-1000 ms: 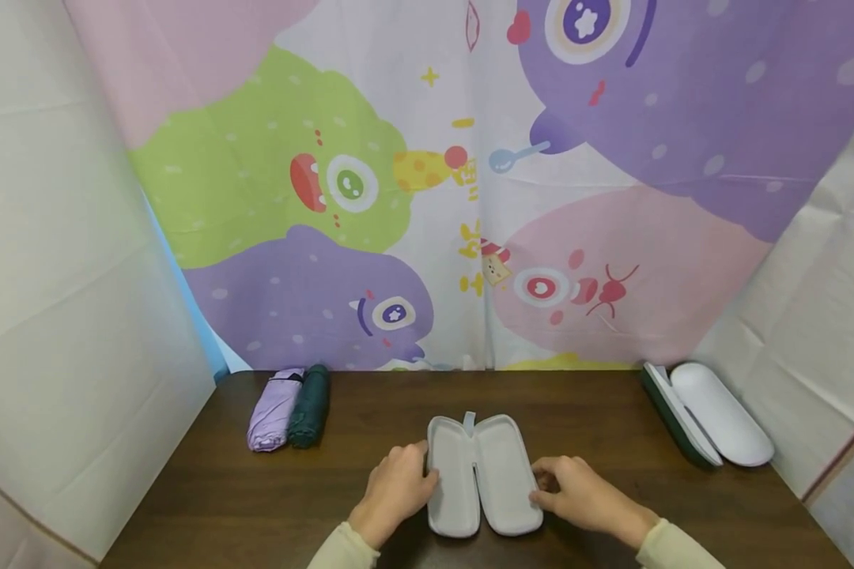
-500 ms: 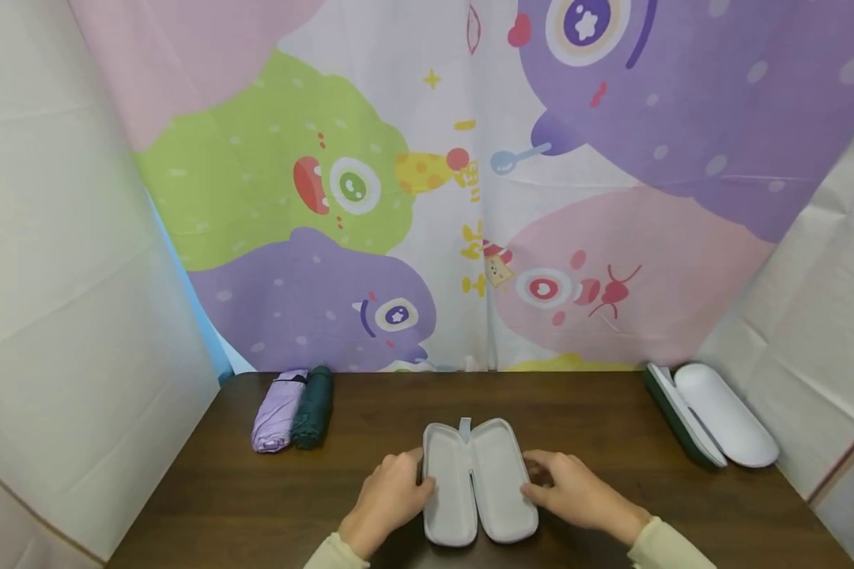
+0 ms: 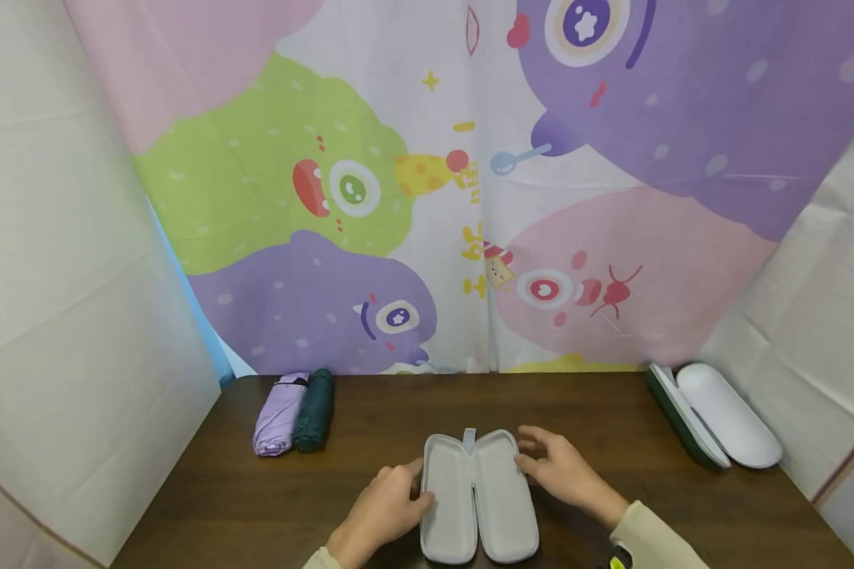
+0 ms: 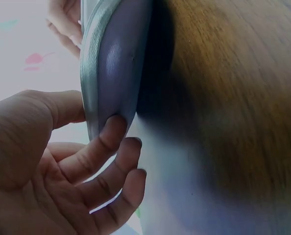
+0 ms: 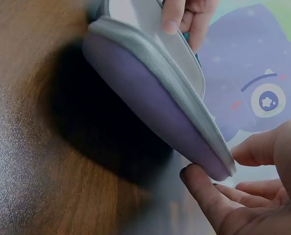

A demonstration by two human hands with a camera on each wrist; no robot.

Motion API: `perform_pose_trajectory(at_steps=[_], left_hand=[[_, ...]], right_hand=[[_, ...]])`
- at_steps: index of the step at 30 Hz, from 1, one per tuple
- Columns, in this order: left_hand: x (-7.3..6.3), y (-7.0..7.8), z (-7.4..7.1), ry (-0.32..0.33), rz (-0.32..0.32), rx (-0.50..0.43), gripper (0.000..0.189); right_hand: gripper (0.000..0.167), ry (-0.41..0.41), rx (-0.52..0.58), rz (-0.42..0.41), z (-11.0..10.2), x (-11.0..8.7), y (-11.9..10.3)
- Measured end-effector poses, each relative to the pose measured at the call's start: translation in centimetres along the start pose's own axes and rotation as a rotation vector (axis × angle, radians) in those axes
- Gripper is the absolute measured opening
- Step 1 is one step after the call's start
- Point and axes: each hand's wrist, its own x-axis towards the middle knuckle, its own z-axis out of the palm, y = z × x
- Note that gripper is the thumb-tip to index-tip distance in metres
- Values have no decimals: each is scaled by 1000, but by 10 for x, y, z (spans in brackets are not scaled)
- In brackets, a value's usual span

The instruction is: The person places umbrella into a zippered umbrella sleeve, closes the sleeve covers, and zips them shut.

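A zip-up hard case (image 3: 447, 506) lies spread flat in the head view, its grey insides facing up and a small tab at the far end of the hinge line. Its purple outer shell (image 4: 118, 58) shows in the left wrist view. My left hand (image 3: 383, 510) pinches the left rim, thumb on the edge and a fingertip against the shell. On the other side my right hand (image 3: 565, 478) pinches the rim near the far right corner. The right wrist view shows that thumb on the grey rim (image 5: 184, 90) and the index finger under the shell.
At the back left, a lilac folded umbrella (image 3: 281, 419) lies beside a dark green folded umbrella (image 3: 314, 412). A dark green hard case (image 3: 726, 419) with a white inside lies opened at the back right. A cartoon-printed cloth hangs behind the wooden table (image 3: 256, 506).
The case has moved slightly toward the person. My right hand has shifted from the middle of the right rim up toward its far corner. My left hand keeps hold of the left rim.
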Motion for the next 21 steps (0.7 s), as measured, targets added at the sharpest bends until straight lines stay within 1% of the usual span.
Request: perform_pose_trajectory(at_steps=[4,7,11,12,15,18,21], left_hand=[[-4,-4,-1,-8,65,-24,50],[-6,-6,-3,-24,106,-62,53],[-7,-6,-8,-72,111,-135,65],[-7,-7,-9,-79,109,-142,66],[-8,-8,-10,-80,115,-125,62],[-9,-9,-10,-72,131,-75,54],[-9,-10,-10,-64,142,-33,51]], right_hand=[[54,-22,7,-15,2,1,0],[49,-50,0,-13,3,1,0],[48,-93,20,-7,2,0,-3],[48,-101,28,-7,2,0,-4],[49,-107,41,-4,2,-1,-5],[48,-97,29,0,3,-1,-5],[47,-88,18,-4,4,-1,-5]])
